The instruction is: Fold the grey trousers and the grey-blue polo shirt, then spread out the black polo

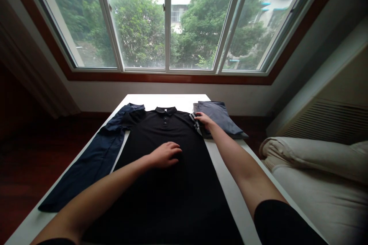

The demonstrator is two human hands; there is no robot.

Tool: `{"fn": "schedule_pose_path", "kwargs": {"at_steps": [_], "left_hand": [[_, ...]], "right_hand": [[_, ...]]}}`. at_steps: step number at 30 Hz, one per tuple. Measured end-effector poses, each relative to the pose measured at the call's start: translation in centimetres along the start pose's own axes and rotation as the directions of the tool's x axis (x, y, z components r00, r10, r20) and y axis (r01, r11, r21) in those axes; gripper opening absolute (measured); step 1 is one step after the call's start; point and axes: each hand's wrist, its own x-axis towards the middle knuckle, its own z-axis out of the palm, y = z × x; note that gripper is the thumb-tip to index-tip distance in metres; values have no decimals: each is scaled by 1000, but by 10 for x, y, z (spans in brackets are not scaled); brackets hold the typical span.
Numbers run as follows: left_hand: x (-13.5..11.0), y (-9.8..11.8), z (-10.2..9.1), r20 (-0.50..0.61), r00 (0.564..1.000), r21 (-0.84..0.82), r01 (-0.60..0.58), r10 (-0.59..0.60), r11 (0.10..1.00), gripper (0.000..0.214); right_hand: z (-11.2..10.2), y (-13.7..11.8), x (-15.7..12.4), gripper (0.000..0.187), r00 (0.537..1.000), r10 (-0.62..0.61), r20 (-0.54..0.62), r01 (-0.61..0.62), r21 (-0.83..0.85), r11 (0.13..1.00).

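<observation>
A black polo shirt [172, 183] lies spread flat with its buttoned collar at the far end. My right hand [205, 120] reaches to the shirt's right-side sleeve, its fingers closed on the grey-striped cuff [196, 123]. Over the middle of the shirt's chest is my left hand [166, 154], palm down with the fingers apart and nothing in them. Whether it touches the fabric I cannot tell. The other sleeve of the polo overlaps a dark navy garment [89, 164] lying along the left.
A white table [175, 100] stands below a wide window [168, 38]. Folded grey clothes [220, 116] are stacked at the table's far right. Beyond the right edge is a pale cushioned seat or bedding [322, 176]. Dark reddish floor [25, 168] shows at the left.
</observation>
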Motion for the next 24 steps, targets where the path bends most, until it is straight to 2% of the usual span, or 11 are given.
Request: {"fn": "schedule_pose_path", "kwargs": {"at_steps": [4,6,8,10,12,16,20,24], "left_hand": [[-3,92,27,128,954,-68,-266,273,962,68],[-11,126,32,155,929,-98,-324,336,941,69],[-20,148,34,167,915,-128,-350,368,928,69],[-28,160,34,178,911,-146,-350,372,925,70],[-34,166,32,186,913,-163,-336,363,928,70],[-39,169,30,192,918,-198,-310,347,930,69],[-38,170,28,188,919,-170,-318,348,933,68],[-38,170,28,194,908,-162,-344,372,925,67]], "right_hand": [[3,4,4,50,962,-162,-220,165,-7,986],[3,8,6,52,967,-167,-193,152,-86,985],[4,12,7,52,983,-137,-124,113,-179,977],[3,15,6,47,985,-130,-110,97,-266,959],[2,14,5,41,972,-165,-165,99,-345,933],[7,5,-6,35,916,-297,-268,79,-607,791],[28,-7,-23,38,930,-325,-173,60,-800,597],[57,-14,-31,42,949,-310,-63,111,-851,513]]}}
